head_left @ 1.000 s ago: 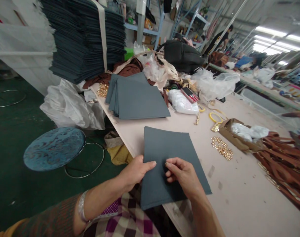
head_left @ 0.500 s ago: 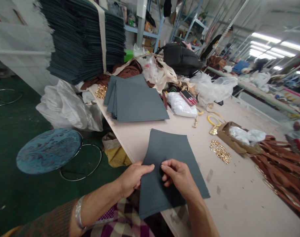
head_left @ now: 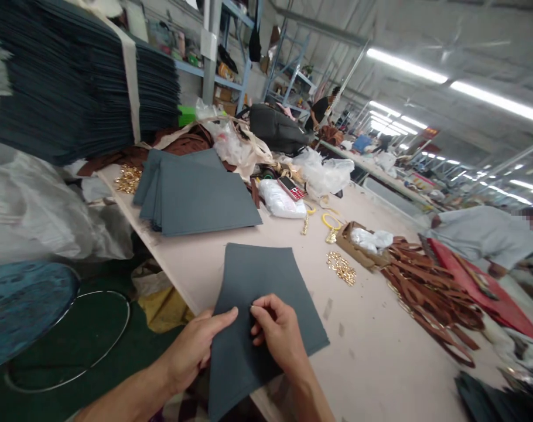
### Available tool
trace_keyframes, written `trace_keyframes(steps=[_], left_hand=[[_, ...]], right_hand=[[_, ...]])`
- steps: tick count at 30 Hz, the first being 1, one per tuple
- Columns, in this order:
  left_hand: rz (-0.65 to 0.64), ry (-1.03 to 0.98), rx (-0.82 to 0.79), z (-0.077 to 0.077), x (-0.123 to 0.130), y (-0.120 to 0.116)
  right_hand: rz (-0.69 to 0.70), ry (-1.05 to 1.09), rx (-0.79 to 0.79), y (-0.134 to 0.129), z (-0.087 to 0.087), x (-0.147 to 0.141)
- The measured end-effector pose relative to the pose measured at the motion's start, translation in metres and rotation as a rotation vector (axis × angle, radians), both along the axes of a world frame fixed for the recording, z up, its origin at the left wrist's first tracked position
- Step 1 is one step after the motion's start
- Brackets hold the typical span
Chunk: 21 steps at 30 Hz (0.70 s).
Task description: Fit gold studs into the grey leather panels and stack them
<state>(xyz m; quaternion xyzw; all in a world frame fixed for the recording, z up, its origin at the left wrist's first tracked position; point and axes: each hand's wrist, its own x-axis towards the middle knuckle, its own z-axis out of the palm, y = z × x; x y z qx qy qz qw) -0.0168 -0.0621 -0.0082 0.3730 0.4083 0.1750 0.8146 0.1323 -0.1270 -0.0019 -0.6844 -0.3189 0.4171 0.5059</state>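
Note:
A dark grey-green panel [head_left: 266, 275] lies partly on the table and juts over its near edge. My left hand [head_left: 196, 346] grips the panel's left edge, thumb on top and fingers underneath. Over the middle of the panel, my right hand [head_left: 277, 331] is closed in a pinch, thumb against forefinger; what it pinches is too small to make out. Beyond them sits a fanned pile of matching panels [head_left: 205, 196]. Small gold metal pieces [head_left: 341, 268] lie in a heap to the right on the table.
Brown straps [head_left: 424, 287], an open box [head_left: 363, 249], a red phone [head_left: 291, 188] and plastic bags [head_left: 323, 170] are on the table [head_left: 372, 346]. A tall dark stack [head_left: 86, 88] rises at back left. A blue stool [head_left: 29, 305] stands left. Other people are at right and in back.
The view has turned to the right and up, so the table's things appear further left. A bending person now shows at right. Both hands keep nearly the same pose on the panel.

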Motion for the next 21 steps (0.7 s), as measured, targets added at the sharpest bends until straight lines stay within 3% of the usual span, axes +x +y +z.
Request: trace_keyframes(steps=[4,10,16,21], left_hand=[[-0.028,-0.05,0.013,0.004,0.0,-0.006],[-0.033,-0.054,-0.008,0.0,0.0,-0.009],[-0.058,-0.072,-0.001,-0.008,-0.001,-0.012],[-0.083,-0.146,0.008,0.0,-0.003,-0.013]], right_hand=[[-0.005,0.042,0.024,-0.005,0.0,0.006],[0.123,0.042,0.042,-0.012,0.0,0.012],[0.031,-0.028,0.103,-0.016,-0.004,0.004],[0.08,-0.042,0.099,-0.017,-0.001,0.006]])
